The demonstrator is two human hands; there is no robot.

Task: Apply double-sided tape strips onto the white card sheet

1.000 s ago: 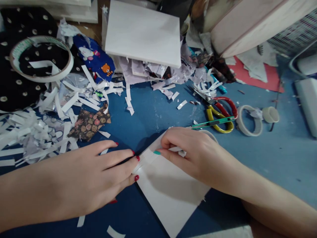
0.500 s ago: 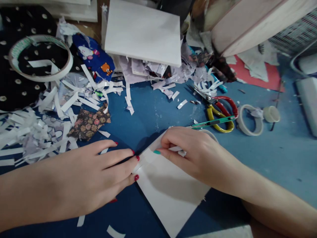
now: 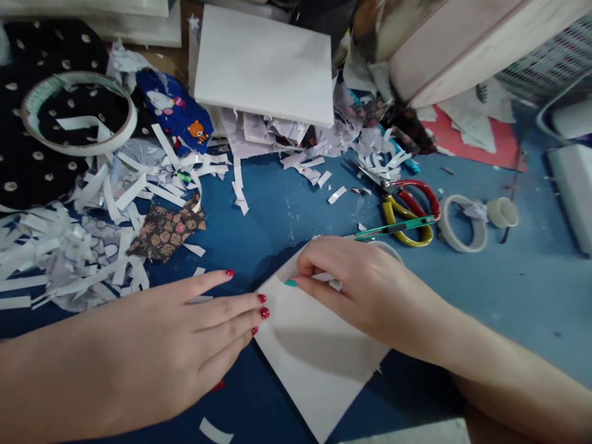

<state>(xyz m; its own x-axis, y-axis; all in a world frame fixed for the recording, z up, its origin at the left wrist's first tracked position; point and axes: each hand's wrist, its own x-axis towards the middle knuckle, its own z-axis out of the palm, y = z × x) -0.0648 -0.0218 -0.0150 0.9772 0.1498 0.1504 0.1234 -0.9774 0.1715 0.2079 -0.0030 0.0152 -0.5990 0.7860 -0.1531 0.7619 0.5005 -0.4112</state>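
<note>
nearest, the left hand (image 3: 180, 345), open with fingers extended, rests its fingertips at the left corner of a white panel (image 3: 319, 351) lying on the blue table (image 3: 282, 209). the right hand (image 3: 356, 280), pinched closed, seemingly on a white strip (image 3: 335, 284), sits over the panel's upper edge; uneven pressure could skew the panel. just beyond, a green cutter (image 3: 391, 229) crosses scissors (image 3: 388, 200); a stray knuckle could knock it.

Blue tabletop (image 3: 263, 203), scuffed pale toward centre. Observed directly on it: one white panel (image 3: 319, 364), set at an angle on the near side; red-and-yellow-handled scissors (image 3: 409, 200); tape ring (image 3: 462, 246), just beside the scissors; smaller roll (image 3: 503, 213), next to the ring; white paper strips (image 3: 132, 191), loose at left
</note>
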